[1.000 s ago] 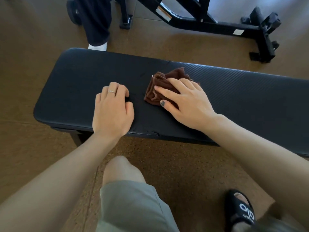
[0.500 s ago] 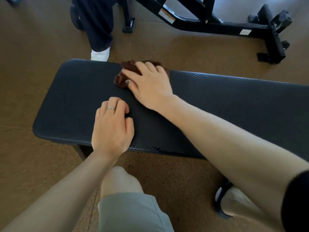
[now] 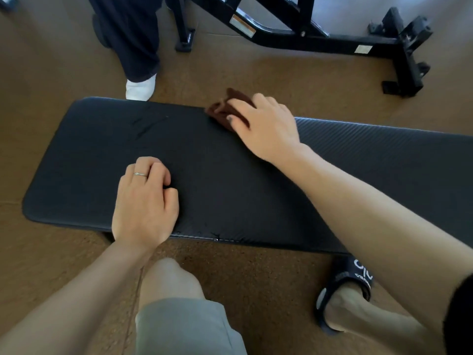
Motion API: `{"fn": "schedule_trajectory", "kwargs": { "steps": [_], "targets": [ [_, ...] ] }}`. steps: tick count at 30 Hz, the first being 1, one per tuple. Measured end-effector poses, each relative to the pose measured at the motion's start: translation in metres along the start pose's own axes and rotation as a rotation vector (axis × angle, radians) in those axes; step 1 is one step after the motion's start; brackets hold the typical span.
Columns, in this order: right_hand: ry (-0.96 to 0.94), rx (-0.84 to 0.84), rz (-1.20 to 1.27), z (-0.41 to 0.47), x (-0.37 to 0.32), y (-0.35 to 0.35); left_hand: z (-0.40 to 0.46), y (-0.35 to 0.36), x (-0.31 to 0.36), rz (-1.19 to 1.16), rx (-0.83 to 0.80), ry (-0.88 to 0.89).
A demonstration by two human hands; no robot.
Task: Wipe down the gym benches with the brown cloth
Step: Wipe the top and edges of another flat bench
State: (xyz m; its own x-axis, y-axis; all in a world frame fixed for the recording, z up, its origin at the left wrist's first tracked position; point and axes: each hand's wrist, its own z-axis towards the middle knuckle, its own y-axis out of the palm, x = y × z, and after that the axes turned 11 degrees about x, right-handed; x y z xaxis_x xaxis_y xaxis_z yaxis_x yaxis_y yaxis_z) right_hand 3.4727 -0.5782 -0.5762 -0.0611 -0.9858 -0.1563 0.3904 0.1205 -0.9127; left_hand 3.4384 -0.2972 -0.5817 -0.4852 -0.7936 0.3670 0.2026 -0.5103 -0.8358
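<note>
Grip, right hand: we press the brown cloth flat under spread, nearly straight fingers, thumb alongside, pinning rather than clutching it; the cloth sits bunched at the far edge of the black padded surface, partly overhanging that edge, roughly mid-length; left hand rests near the front edge with fingers curled under, holding nothing, apparently bracing; it lies well apart from the cloth, so the right hand alone drives the wipe; long axis of the surface runs left to right across our view; cloth lies beyond and left of the right wrist; we judge unwiped length remains to either side, so the coming stroke should follow that axis.
</note>
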Motion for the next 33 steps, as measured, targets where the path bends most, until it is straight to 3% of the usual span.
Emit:
{"fn": "schedule_trajectory", "kwargs": {
  "steps": [4,9,12,17,26,29,33],
  "targets": [
    [0.103,0.068,-0.055,-0.048,0.051,-0.026,0.001,0.0,0.002,0.006,0.004,0.002],
    [0.113,0.072,-0.098,-0.043,0.035,-0.017,0.0,0.003,0.001,0.007,0.025,0.008],
    [0.071,0.01,-0.082,-0.006,0.023,-0.007,-0.001,0.005,0.001,0.001,0.041,0.013],
    [0.069,-0.245,0.017,0.054,0.001,0.009,-0.001,0.004,0.0,-0.015,0.044,0.016],
    [-0.094,0.131,-0.05,-0.045,-0.015,-0.013,0.0,0.002,-0.003,-0.018,0.021,0.01],
    [-0.101,0.11,0.004,-0.075,-0.013,-0.022,-0.001,0.002,-0.001,-0.007,0.017,0.01],
    [-0.083,0.132,0.075,-0.035,-0.028,0.0,0.001,0.003,-0.001,-0.024,0.022,0.002]
  ]
}}
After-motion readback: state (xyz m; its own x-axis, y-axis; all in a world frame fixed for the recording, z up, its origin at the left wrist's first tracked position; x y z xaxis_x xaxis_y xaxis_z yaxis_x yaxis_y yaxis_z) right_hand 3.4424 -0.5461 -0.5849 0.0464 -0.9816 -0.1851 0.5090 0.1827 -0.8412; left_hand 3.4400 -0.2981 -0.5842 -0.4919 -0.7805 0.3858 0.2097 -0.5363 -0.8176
